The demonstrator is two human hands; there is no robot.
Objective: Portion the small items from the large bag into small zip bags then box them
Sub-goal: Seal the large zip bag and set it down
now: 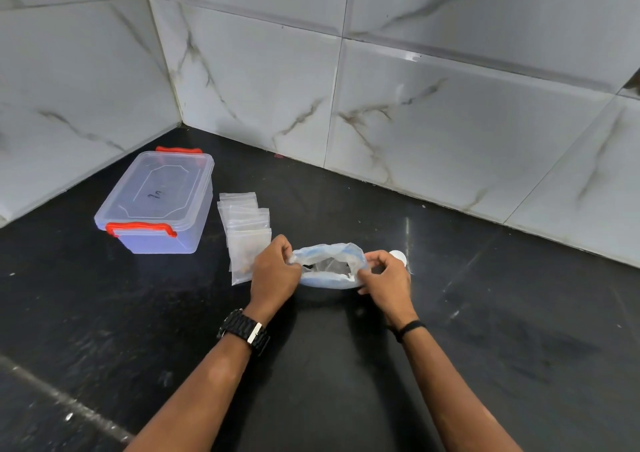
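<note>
Best to keep the large bag low over the counter and widen its mouth evenly, so nothing spills. The left hand and right hand each pinch 1 end of its rim; the bag hangs between the fingertips.

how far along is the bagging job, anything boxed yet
Early stage. Done: nothing visibly boxed; the clear box sits lidded with red latches. In hand: left hand and right hand pinch the large bag at its mouth, holding it open. Left: filling the small zip bags stacked beside the box, then boxing them.
</note>
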